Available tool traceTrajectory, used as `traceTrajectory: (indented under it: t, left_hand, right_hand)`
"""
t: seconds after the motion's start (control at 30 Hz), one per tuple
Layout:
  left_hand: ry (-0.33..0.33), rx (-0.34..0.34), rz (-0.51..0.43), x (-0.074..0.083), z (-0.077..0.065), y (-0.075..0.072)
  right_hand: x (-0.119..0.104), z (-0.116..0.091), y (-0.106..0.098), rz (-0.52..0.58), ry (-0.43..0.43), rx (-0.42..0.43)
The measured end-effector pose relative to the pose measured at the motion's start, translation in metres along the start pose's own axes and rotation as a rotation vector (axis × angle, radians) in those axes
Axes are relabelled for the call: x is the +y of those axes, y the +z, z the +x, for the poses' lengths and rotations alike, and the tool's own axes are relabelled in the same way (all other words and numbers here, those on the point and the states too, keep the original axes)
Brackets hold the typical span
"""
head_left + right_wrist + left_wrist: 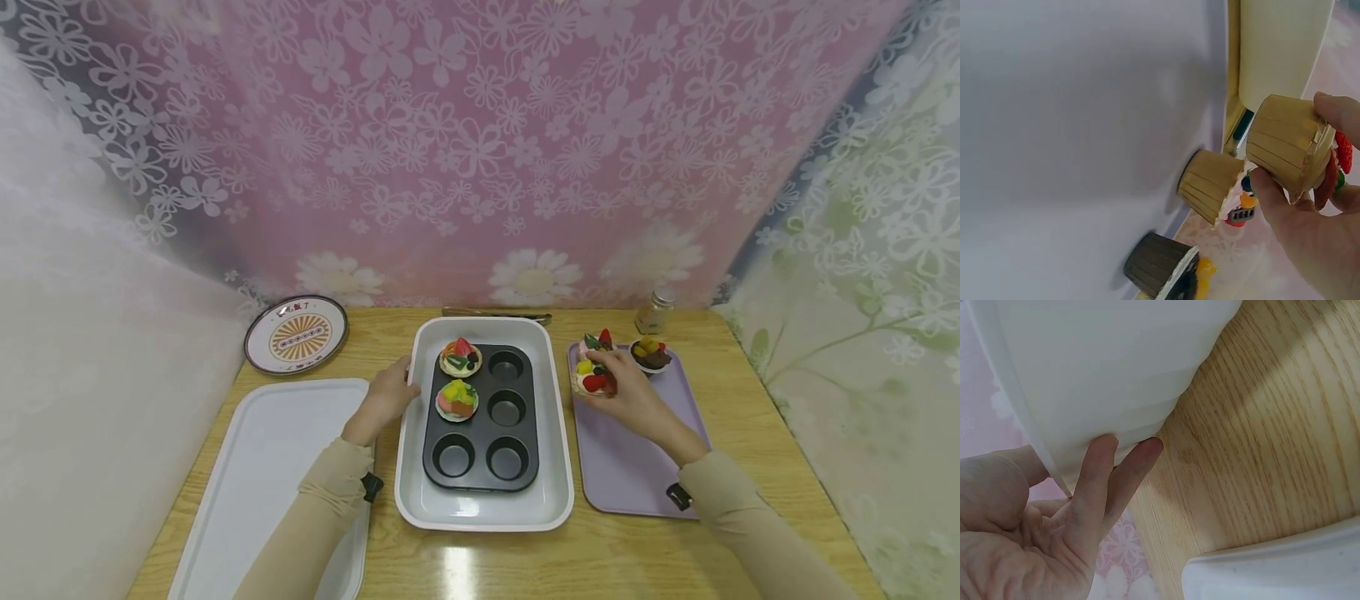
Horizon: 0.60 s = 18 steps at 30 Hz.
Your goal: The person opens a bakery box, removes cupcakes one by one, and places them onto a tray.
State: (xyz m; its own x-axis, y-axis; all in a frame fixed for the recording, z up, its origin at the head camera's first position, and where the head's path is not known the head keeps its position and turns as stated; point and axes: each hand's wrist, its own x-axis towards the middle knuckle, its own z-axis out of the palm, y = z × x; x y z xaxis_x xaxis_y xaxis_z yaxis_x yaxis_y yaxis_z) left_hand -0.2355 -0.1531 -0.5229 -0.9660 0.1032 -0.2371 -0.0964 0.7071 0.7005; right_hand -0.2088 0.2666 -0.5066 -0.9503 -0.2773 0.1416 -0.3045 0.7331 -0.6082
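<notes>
My left hand (385,402) pinches the left rim of a deep white tray (561,450), fingers along its outer wall. In this tray lies a black muffin tin (481,433). Two fruit-topped cupcakes, one with a red topping (460,358) and one with a yellow-and-pink topping (457,401), fill the far-left and middle-left cups. My right hand (637,404) grips a fruit-topped cupcake (1285,140) by its tan cup, tilted and raised over the purple tray (618,479). Behind it on that tray stand another tan-cup cupcake (1210,184) and a dark-cup cupcake (1159,265).
A flat white tray (281,467) lies at the left, with a round patterned plate (262,342) behind it. Metal tongs (495,314) lie behind the deep tray. A small glass jar (654,315) stands at the back right, near the floral curtain (480,167).
</notes>
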Motion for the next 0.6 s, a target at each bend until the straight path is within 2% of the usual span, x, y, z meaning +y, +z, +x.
traceTrajectory:
  t: [0.6]
  left_hand:
    - [0.005,0.010,0.000,-0.001,0.001,0.000]
  right_hand:
    - [0.027,-0.002,0.005,-0.030,0.062,-0.031]
